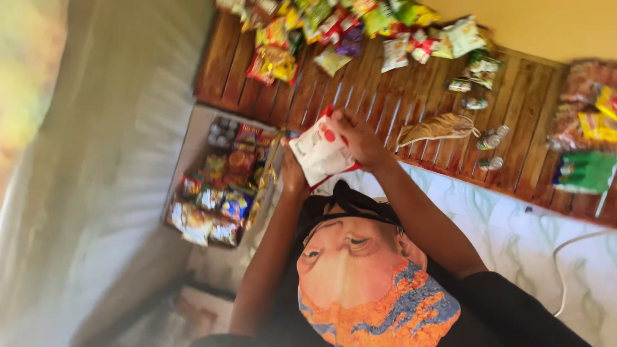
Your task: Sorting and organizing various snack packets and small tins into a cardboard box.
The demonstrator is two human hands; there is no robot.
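at the far left of the frame a pale wall (96,160) runs blurred from top to bottom. right of it, at centre left, a box (222,183) of bright snack packs sits below the edge of the wooden counter (398,103), with small round cans at its upper end.

near the middle, the left hand (294,175) comes up on a bare forearm from the lower edge. its fingers are closed on the lower left side of a white pouch (321,151), though the pouch hides most of them. the pouch is white with a red dot and red trim, and it is held in the air at frame centre, over the near edge of the counter and just above a shirt (369,283) with a large orange and blue print that fills the lower middle.

the right hand (361,138) lies on the upper right side of the pouch, fingers curled over its top edge and gripping it, so both hands hold the same pouch between them.

along the top of the frame a heap of snack packs (334,29) in red, yellow, green and purple lies on the counter slats. right of the hands a tan paper bag (437,128) lies flat on the slats, with small bottles (491,138) just beside it. at the far right sit a green pack (585,172) and more red and yellow packs, and below them a white marbled surface (533,238).
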